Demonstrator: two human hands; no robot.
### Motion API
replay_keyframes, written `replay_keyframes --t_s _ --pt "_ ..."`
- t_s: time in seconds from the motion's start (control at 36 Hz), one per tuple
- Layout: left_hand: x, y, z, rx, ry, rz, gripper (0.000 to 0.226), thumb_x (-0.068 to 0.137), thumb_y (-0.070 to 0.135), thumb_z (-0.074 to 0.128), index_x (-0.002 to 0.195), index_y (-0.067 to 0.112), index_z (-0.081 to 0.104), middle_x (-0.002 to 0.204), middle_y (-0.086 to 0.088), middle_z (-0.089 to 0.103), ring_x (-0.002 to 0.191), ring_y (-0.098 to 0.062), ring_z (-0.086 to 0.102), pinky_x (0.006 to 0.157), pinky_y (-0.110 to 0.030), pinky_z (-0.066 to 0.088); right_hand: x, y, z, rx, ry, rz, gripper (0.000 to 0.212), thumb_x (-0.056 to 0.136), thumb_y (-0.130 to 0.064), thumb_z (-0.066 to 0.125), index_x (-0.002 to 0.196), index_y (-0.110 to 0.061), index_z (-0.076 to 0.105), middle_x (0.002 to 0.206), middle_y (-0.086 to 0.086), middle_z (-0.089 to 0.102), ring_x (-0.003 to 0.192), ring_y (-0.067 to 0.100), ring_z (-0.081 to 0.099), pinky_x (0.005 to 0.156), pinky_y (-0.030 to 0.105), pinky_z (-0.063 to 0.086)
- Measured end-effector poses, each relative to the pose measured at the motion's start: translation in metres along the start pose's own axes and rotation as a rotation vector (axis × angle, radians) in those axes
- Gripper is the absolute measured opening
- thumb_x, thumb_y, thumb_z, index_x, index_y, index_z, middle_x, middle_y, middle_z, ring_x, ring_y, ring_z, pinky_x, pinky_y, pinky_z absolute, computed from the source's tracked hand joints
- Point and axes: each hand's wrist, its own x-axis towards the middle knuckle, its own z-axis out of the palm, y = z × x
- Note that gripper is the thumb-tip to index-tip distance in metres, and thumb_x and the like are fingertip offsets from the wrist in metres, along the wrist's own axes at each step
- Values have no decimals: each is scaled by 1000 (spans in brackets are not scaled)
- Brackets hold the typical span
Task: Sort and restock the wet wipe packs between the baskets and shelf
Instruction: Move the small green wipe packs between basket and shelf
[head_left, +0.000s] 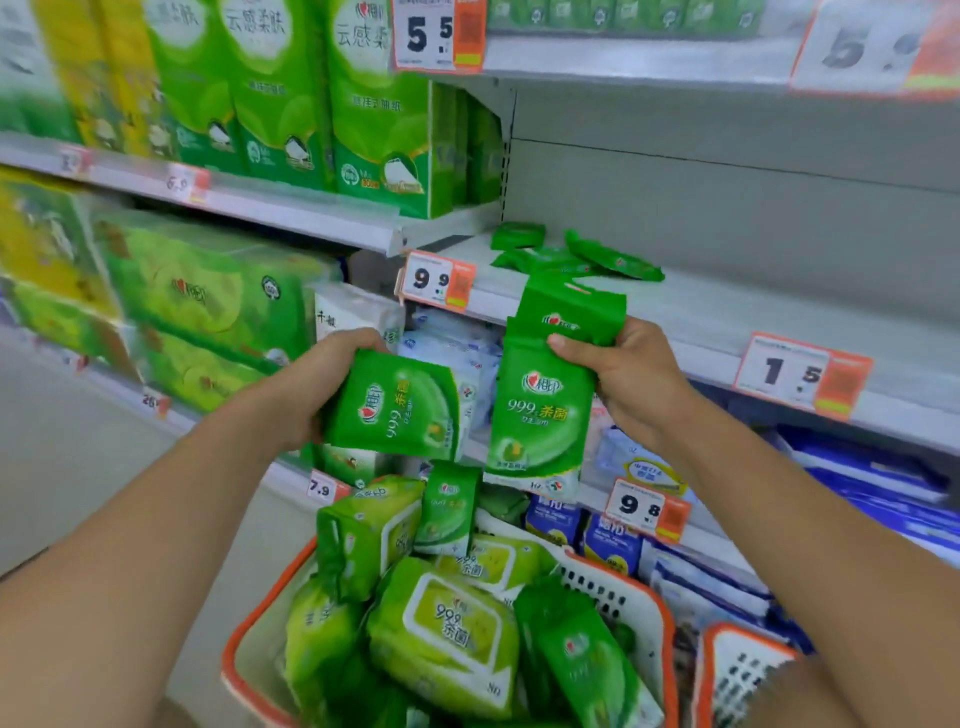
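Basket nearest is heaped with green wipe packs, left hand grips one small pack, right hand grips stacked packs, shelf beyond holds only a few packs, so restocking looks barely begun.

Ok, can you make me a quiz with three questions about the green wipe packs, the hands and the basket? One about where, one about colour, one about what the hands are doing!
1. Where do the loose green packs lie?
A. on the grey shelf
B. on the floor
C. on a chair

2. What colour is the basket rim?
A. blue
B. orange
C. black

3. What is the right hand doing?
A. hanging empty
B. pointing at a price tag
C. gripping green packs

Answers:
1 A, they rest on the shelf behind the 9.9 price tag.
2 B, orange runs along the white basket's edge.
3 C, its fingers curl round packs; the left hand holds a green pack too.
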Motion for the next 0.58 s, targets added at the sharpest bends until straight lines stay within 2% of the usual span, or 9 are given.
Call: replay_keyframes --t_s 0.11,0.19,0.28,0.33,0.39,0.42,0.44,0.53,0.58 --pt "0 -9 -1 261 -79 -68 28 83 33 59 61 16 66 64 -9 67 54 -24 63 65 -29 51 -3 13 -5 -6 -81 226 37 85 10 65 122 7 64 114 20 72 93 25 74 80 35 62" --pt "-2 -14 2 398 -178 -131 23 77 33 66 65 14 73 73 -12 71 61 -25 66 72 -31 53 -7 22 -12 -90 -183 398 38 83 12 65 121 5 65 114 20 72 98 25 73 80 34 62" --pt "-4 -29 15 605 -323 -239 19 76 29 69 66 15 74 74 -9 73 63 -22 68 71 -29 55 -17 37 -19 -250 -321 580 37 83 13 65 118 5 66 111 20 72 92 26 74 80 35 62" --pt "-6 -42 30 786 -440 -336 19 75 33 71 70 15 74 80 -10 74 72 -24 70 82 -36 57 -23 51 -23 -305 -356 684 35 83 14 65 117 7 65 110 21 73 89 26 75 78 35 62" --pt "-6 -50 44 961 -542 -425 27 67 42 73 76 16 76 98 -15 75 91 -29 70 99 -47 52 -27 60 -26 -292 -360 757 33 83 13 63 116 7 66 105 20 74 86 26 75 75 35 62" --pt "-5 -52 50 1016 -561 -457 29 68 44 72 77 17 76 102 -15 74 96 -31 68 102 -50 49 -27 62 -27 -273 -356 787 32 84 12 62 116 6 66 102 18 75 84 25 75 74 35 63" --pt "-4 -52 56 1039 -563 -473 27 74 44 69 77 17 76 100 -14 74 94 -31 68 100 -50 51 -26 64 -29 -257 -350 810 30 86 11 60 115 5 66 99 16 76 83 24 75 75 36 62" --pt "4 -55 67 1024 -549 -453 29 85 41 62 72 19 75 81 -7 73 75 -26 70 83 -42 57 -24 67 -33 -247 -344 859 21 92 7 55 107 -1 68 92 12 77 79 20 75 81 34 59" --pt "8 -61 72 1041 -600 -486 30 88 46 60 87 19 74 88 -7 74 84 -27 70 81 -42 57 -26 69 -37 -274 -362 903 18 95 0 55 107 -3 68 92 10 77 79 18 75 80 34 60"
